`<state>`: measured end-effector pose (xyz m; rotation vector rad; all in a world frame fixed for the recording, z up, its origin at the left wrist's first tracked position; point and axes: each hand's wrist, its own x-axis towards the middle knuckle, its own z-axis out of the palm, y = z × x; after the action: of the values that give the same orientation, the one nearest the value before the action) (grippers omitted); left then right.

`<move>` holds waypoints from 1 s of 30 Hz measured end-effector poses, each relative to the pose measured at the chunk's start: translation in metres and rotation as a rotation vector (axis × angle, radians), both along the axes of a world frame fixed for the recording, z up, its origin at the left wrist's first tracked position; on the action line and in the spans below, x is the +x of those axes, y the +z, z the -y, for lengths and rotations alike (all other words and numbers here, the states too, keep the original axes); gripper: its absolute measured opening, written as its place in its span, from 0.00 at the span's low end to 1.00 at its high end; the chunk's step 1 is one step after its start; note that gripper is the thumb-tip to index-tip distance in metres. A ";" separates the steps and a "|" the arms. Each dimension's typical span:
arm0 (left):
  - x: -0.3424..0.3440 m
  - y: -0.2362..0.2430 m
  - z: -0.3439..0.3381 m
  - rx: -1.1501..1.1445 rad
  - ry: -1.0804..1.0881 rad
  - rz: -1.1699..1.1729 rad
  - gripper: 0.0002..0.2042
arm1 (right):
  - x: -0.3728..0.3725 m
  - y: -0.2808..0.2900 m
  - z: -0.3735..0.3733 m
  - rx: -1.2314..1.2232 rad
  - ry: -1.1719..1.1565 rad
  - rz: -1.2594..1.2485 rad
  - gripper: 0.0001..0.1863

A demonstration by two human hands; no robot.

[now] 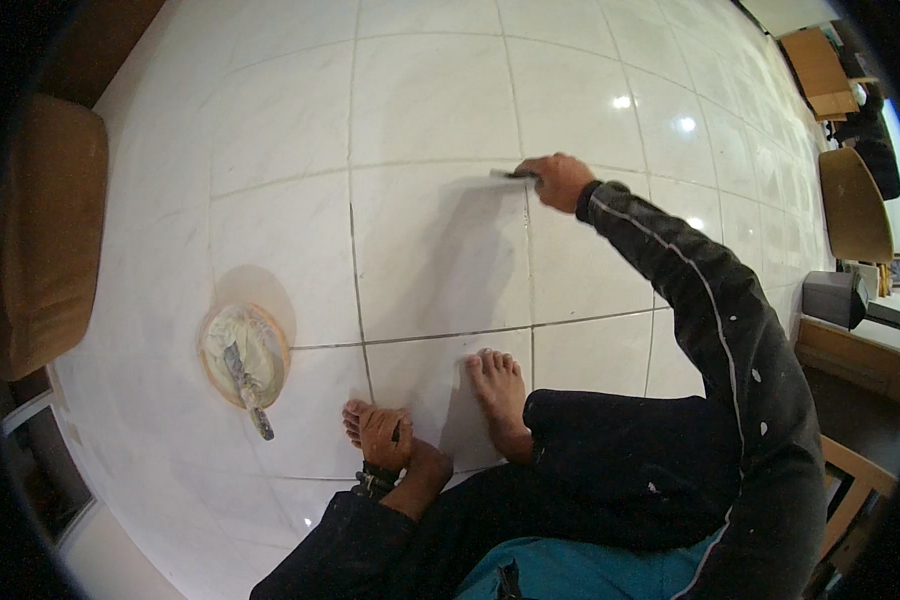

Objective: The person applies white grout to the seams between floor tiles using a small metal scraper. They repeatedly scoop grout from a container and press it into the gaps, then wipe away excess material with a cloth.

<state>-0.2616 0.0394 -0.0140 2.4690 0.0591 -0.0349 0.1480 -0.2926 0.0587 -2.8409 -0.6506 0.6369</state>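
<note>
Out over the white floor tiles, my right hand point(562, 181) is closed on a small thin scraper point(513, 175), its flat end pointing left beside a tile joint. The exact kind of blade is hard to make out. My left hand point(384, 438), with a dark bracelet at its wrist, lies over my left foot point(428, 470), fingers resting loosely near the toes. To the left stands a round orange-rimmed bowl point(286, 372) holding pale paste point(260, 340). A paste-smeared spatula point(245, 385) leans in it, handle over the near rim.
My bare right foot point(500, 400) is planted on the tiles point(430, 100). A brown padded seat point(55, 235) stands at the left edge. On the right are a cardboard box point(818, 72), a grey bin point(833, 298), a rounded wooden chair part point(854, 205) and a wooden frame point(855, 480).
</note>
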 end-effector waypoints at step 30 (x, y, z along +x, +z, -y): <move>0.009 0.006 0.000 -0.055 -0.007 0.010 0.07 | -0.027 -0.024 -0.004 -0.239 -0.226 0.099 0.12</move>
<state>-0.2528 0.0394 -0.0080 2.4145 0.0446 -0.0267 0.1215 -0.2882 0.0344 -3.1213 -0.2742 0.5724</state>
